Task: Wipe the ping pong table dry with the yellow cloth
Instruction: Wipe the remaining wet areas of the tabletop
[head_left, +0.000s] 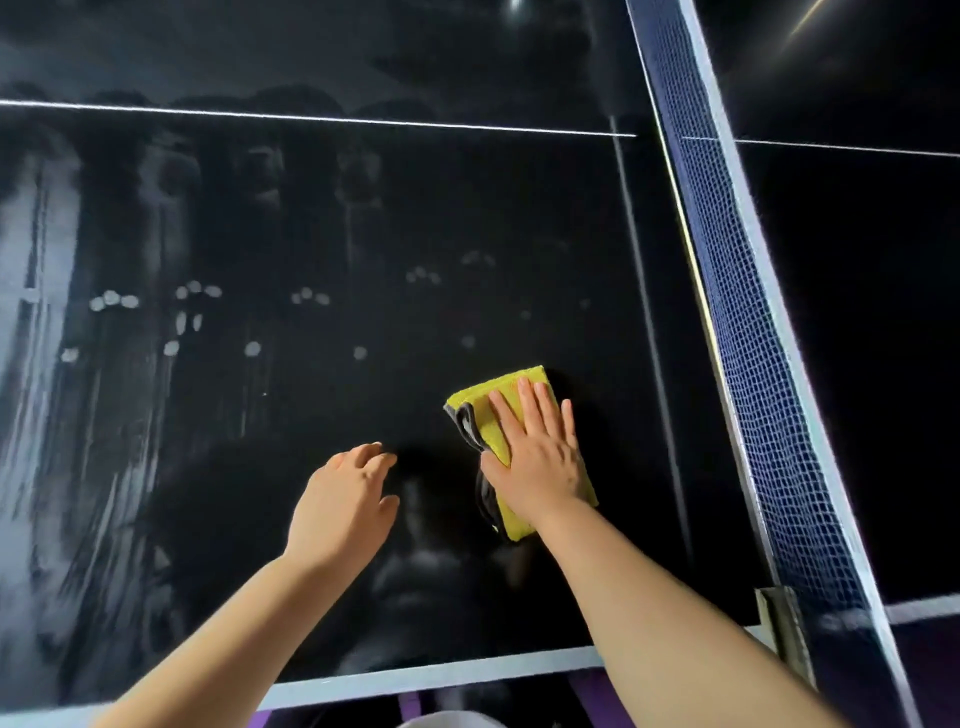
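White edge stripe (415, 680): nearest, below both wrists.
Left hand (345, 499): fingers relaxed, loosely bent, holding nothing; fingertips at the dark surface (363, 208).
Right hand (540, 457): just right of the left hand, flat, fingers straight and together, pressing down.
Yellow cloth (501, 397): folded, grey-edged, under the right palm, showing beyond its fingertips and behind the wrist.
Fingerprint marks (197, 291): beyond the left hand.
Pale streaks (41, 364): far left of the left hand.
Net (753, 312): right of the right hand, running away.
White line (311, 118): farthest.
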